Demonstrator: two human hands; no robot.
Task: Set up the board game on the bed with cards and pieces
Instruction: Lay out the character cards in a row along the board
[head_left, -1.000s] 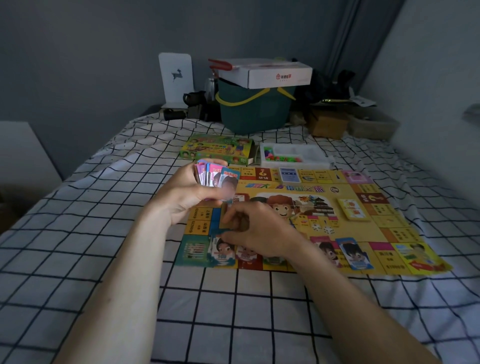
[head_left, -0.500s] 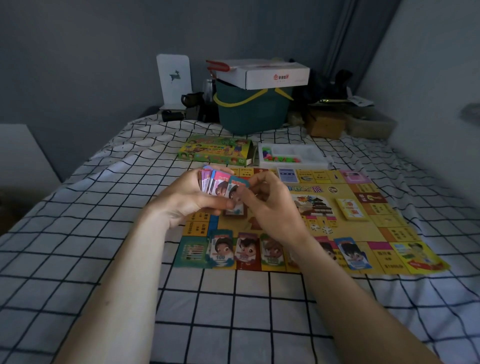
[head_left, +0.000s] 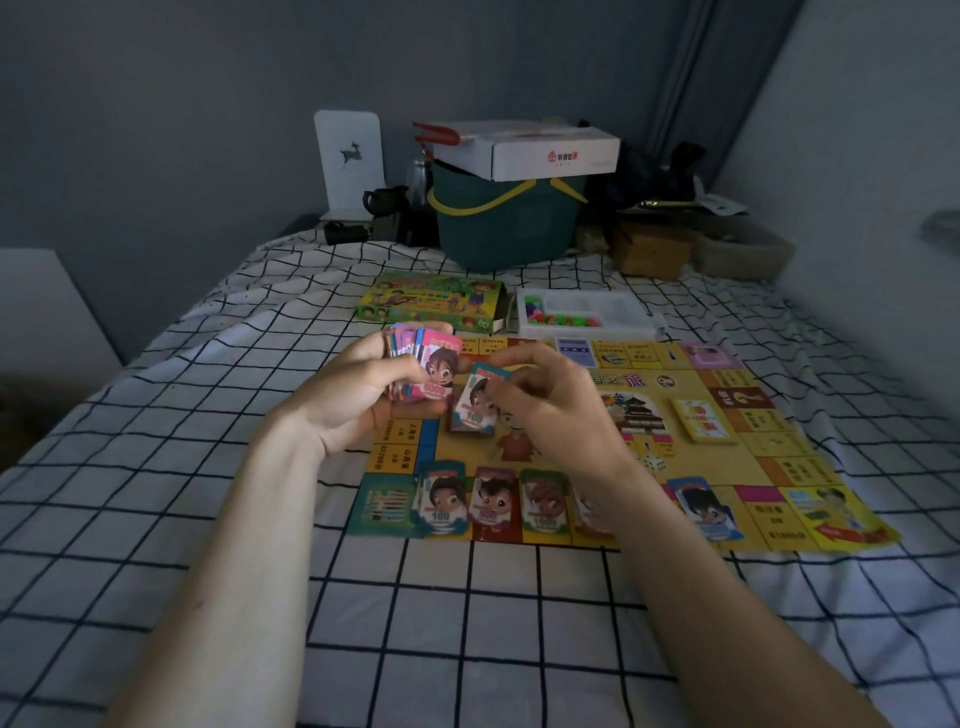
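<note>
Left hand (head_left: 363, 395) grips fanned card stack (head_left: 415, 364) above game board (head_left: 691, 457); right hand (head_left: 550, 410) pinches single "100" card (head_left: 474, 408), lifted just beside stack. Board lies flat on checked bed (head_left: 467, 623). Done: several money-card piles along near edge, yellow deck (head_left: 702, 420) placed. Left, apparently: remaining stack to sort; coloured pieces in white tray (head_left: 587, 314) beyond board.

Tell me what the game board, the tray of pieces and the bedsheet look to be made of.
Game board: thin printed paper or card, matte; its right edge ripples over the bedding.
Tray: white moulded plastic, semi-glossy, with formed compartments holding coloured pieces.
Bedsheet: woven fabric, probably cotton, matte, creasing softly.
</note>
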